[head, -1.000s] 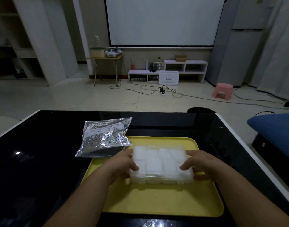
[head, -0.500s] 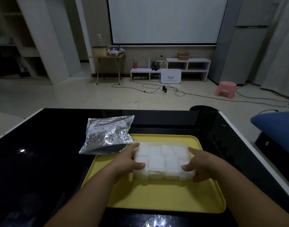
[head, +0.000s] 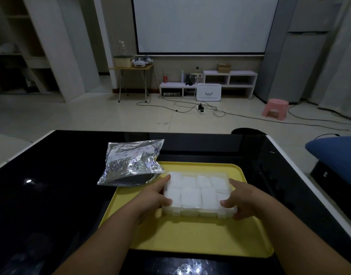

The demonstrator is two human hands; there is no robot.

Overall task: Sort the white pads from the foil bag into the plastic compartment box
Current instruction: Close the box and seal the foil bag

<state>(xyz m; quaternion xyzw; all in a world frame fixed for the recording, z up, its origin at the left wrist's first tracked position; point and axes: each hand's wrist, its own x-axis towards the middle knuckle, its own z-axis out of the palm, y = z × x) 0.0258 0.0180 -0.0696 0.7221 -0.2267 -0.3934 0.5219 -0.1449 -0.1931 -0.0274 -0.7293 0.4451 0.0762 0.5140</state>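
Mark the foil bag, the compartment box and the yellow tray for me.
foil bag [head: 131,161], head view, crinkled middle of its face.
compartment box [head: 198,212], head view, front wall.
yellow tray [head: 190,235], head view, bare floor nearest the camera.

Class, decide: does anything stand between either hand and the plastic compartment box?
Nothing visible does. The left hand and right hand hold the plastic compartment box by its ends. The foil bag lies off its far-left corner, not between them.

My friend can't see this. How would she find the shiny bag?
Start at the black table, then find the yellow tray on it. The foil bag lies over the tray's far left corner, partly on the table. It alone is crinkly and silver; the plastic box beside it is clear, holding white pads.
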